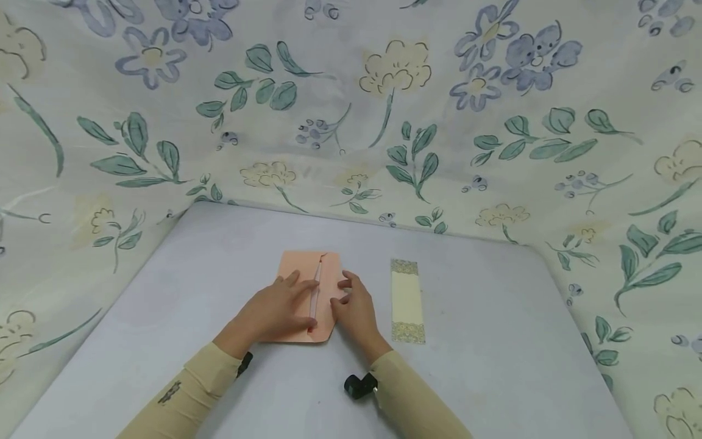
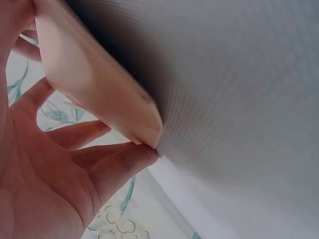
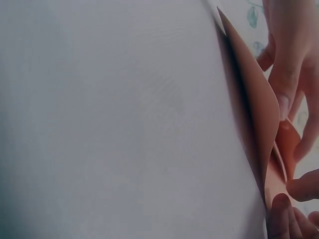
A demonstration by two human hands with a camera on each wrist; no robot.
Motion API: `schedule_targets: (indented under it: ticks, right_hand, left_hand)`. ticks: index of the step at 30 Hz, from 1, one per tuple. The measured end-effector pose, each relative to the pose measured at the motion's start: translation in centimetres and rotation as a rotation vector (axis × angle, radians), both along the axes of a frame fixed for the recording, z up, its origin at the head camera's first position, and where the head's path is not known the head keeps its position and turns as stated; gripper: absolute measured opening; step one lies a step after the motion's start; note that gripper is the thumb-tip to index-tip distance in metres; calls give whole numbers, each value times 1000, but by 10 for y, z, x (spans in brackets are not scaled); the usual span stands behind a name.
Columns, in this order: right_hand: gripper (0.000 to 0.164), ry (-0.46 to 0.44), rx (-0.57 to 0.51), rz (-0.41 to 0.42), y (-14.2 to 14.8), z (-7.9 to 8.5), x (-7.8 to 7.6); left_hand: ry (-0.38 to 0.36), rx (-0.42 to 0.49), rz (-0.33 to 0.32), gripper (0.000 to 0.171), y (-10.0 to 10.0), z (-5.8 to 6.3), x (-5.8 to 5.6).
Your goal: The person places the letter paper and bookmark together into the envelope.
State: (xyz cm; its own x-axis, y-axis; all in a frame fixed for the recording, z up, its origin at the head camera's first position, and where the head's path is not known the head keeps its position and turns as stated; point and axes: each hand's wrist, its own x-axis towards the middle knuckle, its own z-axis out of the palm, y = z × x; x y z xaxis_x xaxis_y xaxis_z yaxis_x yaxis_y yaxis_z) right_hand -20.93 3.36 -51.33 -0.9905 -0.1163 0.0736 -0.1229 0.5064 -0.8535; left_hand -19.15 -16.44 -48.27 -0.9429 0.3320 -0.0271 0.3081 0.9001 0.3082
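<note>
First inspector: What is recorded at the left?

Second inspector: Your left hand [image 1: 276, 308] lies over the left part of the peach envelope [image 1: 329, 280]. Its fingers are spread apart, tips on the paper, gripping nothing.

First inspector: And the envelope itself?

Second inspector: It lies on the white counter [image 1: 482, 372], between your two hands. A narrow gap [image 1: 315, 299] showing white runs along it, right of its middle.

First inspector: Next?

Second inspector: Your right hand [image 1: 358, 311] is at the envelope's right edge, its fingers bent and touching that edge. Whether they pinch the paper, I cannot tell. A black device [image 1: 361, 386] sits at your right wrist, nearer you than the envelope.

First inspector: Farthest right?

Second inspector: A cream strip [image 1: 407, 299] with speckled ends, flat on the counter, right of the envelope and apart from it.
</note>
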Motion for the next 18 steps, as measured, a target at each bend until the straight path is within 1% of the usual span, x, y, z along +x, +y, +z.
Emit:
schedule_targets:
  ticks: [9,18]
  right_hand:
    - [62,-23,-2,-28,11,-1,1]
    - [63,-16,10,-48,18,-1,1]
  left_hand:
    - [14,12,-17,81,-1,-2,0]
    - [-4,22,-10,81,1,0,-1]
